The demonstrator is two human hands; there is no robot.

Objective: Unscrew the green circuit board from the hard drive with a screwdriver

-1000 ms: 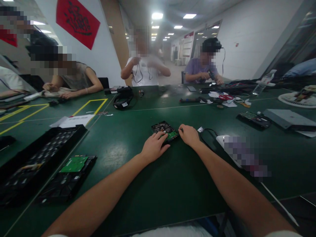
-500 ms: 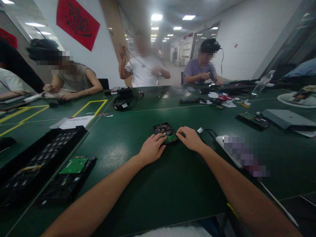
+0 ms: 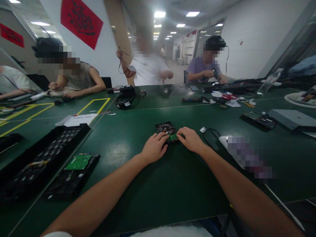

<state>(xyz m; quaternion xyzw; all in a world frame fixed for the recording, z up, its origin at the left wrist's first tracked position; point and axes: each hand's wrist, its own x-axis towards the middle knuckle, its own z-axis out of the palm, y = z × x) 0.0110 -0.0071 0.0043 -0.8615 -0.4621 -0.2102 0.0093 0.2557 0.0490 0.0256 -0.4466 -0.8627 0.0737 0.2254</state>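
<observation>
A hard drive with a green circuit board lies on the green table in front of me. My left hand grips its near left side, fingers bent over the board and thumb at the near edge. At the drive's right corner, my right hand is closed on a small screwdriver with a dark and yellow handle. Its tip is hidden, so I cannot tell whether it touches a screw.
At left are another drive on a black frame and a long black tray. On the right lie a white power bank-like device with cables, a further drive and a grey box. Several people sit or stand across the table.
The view has turned slightly left, shifting everything a little to the right. Both my hands keep their places on the drive and the screwdriver. A person opposite has moved a hand holding a cable.
</observation>
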